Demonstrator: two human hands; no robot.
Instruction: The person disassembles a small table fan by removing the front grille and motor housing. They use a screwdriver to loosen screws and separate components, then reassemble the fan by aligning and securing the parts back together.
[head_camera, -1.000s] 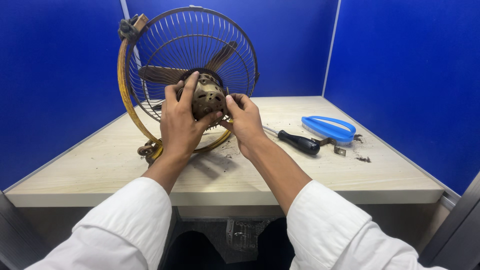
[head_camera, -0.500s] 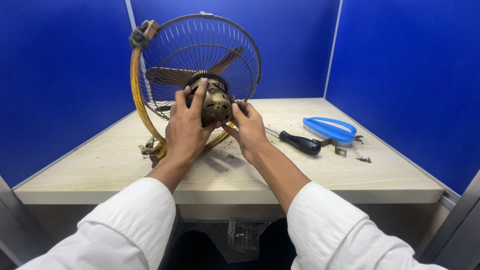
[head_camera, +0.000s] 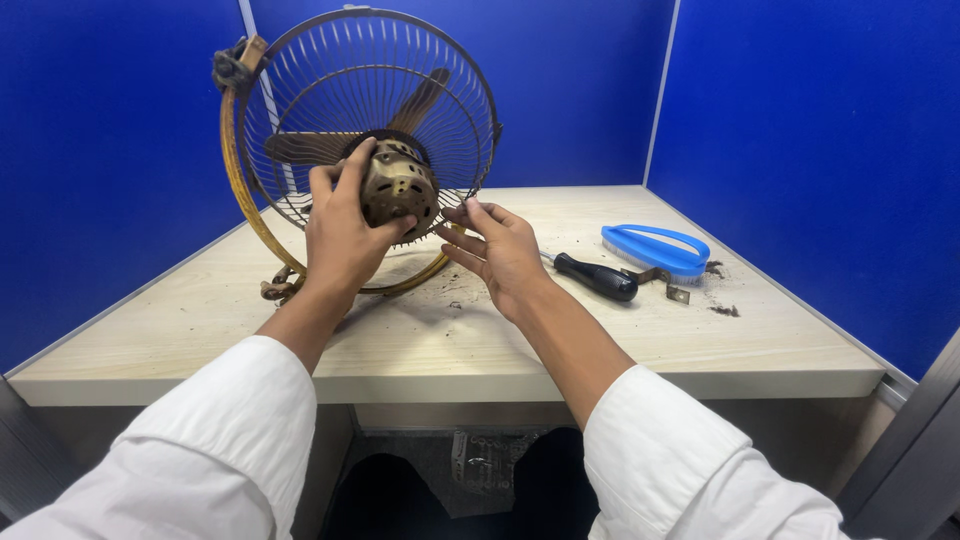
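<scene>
Left hand: my left hand (head_camera: 345, 235) grips the fan motor (head_camera: 398, 185).
Right hand: my right hand (head_camera: 500, 250) hangs open beside it, above the tabletop (head_camera: 400, 340).

Deep blue partition walls (head_camera: 800, 100) enclose a pale wood-grain surface (head_camera: 760, 345) on three sides, evenly lit. Beneath its front edge the floor (head_camera: 440, 470) lies in shadow.

Long white sleeves, bare hands
</scene>
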